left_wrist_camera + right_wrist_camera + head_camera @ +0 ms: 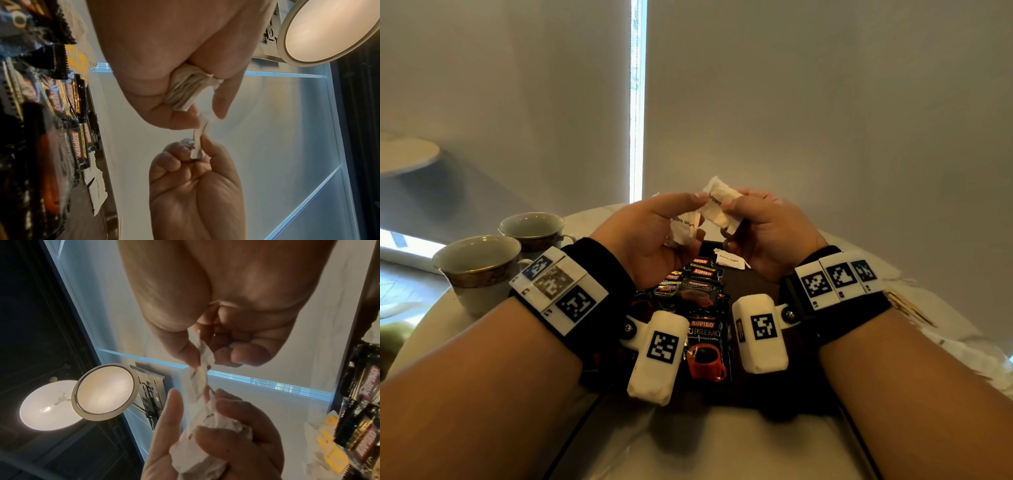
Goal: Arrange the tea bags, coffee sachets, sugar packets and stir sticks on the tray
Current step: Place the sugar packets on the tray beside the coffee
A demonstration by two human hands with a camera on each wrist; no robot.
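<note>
Both hands are raised above the dark tray (pixel 758 281). My left hand (pixel 693 214) grips a crumpled bunch of white brown-sugar packets (pixel 683 226), also seen as a stack in its palm (pixel 185 91). My right hand (pixel 732 214) pinches one sugar packet (pixel 719 200) between thumb and forefinger, right against the bunch (pixel 202 358). Several black Kopiko coffee sachets (pixel 702 291) lie overlapping along the tray's left half. A single sugar packet (pixel 729 259) lies at the tray's far end. Yellow tea bags (pixel 333 456) sit beyond the sachets.
Two gold-rimmed cups (pixel 479 263) (pixel 534 229) stand on the table at the left. Thin brown sticks (pixel 907 308) lie on white paper to the right of my right wrist. A pale blind hangs close behind the table.
</note>
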